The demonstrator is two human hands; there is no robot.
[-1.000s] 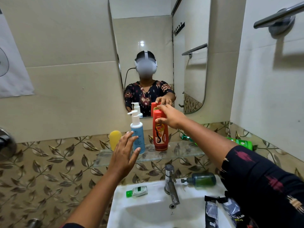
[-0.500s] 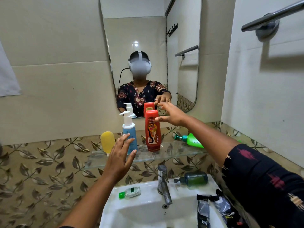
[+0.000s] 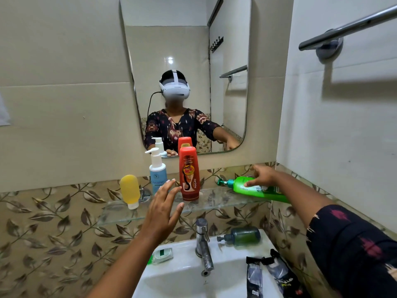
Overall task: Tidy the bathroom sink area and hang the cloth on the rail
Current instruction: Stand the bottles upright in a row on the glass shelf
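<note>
While the right hand (image 3: 263, 175) lies on the green bottle (image 3: 255, 189), fingers curled over it where it lies on its side at the glass shelf's (image 3: 214, 201) right end, the left hand (image 3: 164, 208) hovers spread and empty before the upright red bottle (image 3: 189, 173). Far right, the rail (image 3: 348, 27) hangs bare.

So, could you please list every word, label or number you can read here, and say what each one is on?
"Karthika": red shampoo bottle, printed vertically.
"S" and "Glyce…" (rest hidden): blue pump bottle.
Upside-down white brand word: green pump bottle lying under the right hand, too blurred to read.
"MG": black sachets on the sink rim, rest unreadable.
Small green-and-white container: print too small.
Yellow bottle: no text.
</note>
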